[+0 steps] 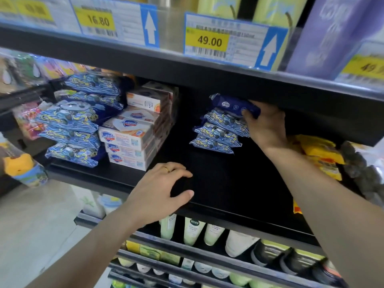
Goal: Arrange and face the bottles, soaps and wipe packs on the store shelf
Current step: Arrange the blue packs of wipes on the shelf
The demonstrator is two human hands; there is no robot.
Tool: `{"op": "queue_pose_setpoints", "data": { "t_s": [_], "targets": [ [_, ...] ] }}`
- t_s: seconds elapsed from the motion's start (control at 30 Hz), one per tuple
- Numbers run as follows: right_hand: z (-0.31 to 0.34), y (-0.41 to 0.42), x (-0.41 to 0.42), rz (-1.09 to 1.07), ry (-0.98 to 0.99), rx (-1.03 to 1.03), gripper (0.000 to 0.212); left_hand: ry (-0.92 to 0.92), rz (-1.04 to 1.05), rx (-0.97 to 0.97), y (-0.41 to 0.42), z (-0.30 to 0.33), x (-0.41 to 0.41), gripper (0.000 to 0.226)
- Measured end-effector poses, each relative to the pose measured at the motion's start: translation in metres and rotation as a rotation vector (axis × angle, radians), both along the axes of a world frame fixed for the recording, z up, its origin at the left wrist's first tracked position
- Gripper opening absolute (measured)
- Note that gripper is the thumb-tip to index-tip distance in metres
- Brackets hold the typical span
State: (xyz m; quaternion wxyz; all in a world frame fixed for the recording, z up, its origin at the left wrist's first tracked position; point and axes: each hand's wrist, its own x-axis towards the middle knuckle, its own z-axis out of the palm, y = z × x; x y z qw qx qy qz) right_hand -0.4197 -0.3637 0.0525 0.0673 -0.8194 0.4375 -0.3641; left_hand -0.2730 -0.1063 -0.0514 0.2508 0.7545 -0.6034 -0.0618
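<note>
Right hand [268, 125] grasps a dark blue wipe pack [234, 105] atop the short rear stack of patterned wipe packs [218, 132], probably topping it off. Left hand [162, 192], released, rests on the shelf [228, 183] edge, likely for balance. Soap boxes [128, 140] sit left.

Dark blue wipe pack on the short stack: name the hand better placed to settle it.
Right. The right hand already grips the dark blue wipe pack atop the short stack; the left hand rests on the shelf edge, well short of it.
</note>
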Motion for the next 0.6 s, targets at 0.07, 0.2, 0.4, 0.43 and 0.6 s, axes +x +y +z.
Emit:
{"op": "queue_pose_setpoints", "data": {
  "t_s": [0.07, 0.2, 0.4, 0.43, 0.6],
  "targets": [
    [-0.002, -0.002, 0.001, -0.038, 0.005, -0.039, 0.045, 0.010, -0.002, 0.004, 0.000, 0.001, 0.000, 0.051],
    [-0.009, 0.019, -0.006, -0.052, -0.101, -0.148, 0.038, 0.056, -0.010, -0.001, 0.000, 0.001, 0.003, 0.049],
    [-0.045, 0.092, -0.033, 0.153, -0.359, -0.201, 0.037, 0.432, 0.006, -0.056, -0.002, 0.008, 0.006, 0.043],
    [-0.051, 0.105, -0.036, 0.172, -0.362, -0.178, 0.038, 0.543, 0.016, -0.078, -0.003, 0.012, 0.006, 0.038],
    [-0.086, 0.148, -0.045, 0.277, -0.346, -0.177, 0.043, 0.968, 0.083, -0.140, -0.010, 0.037, 0.005, 0.046]
  ]
}}
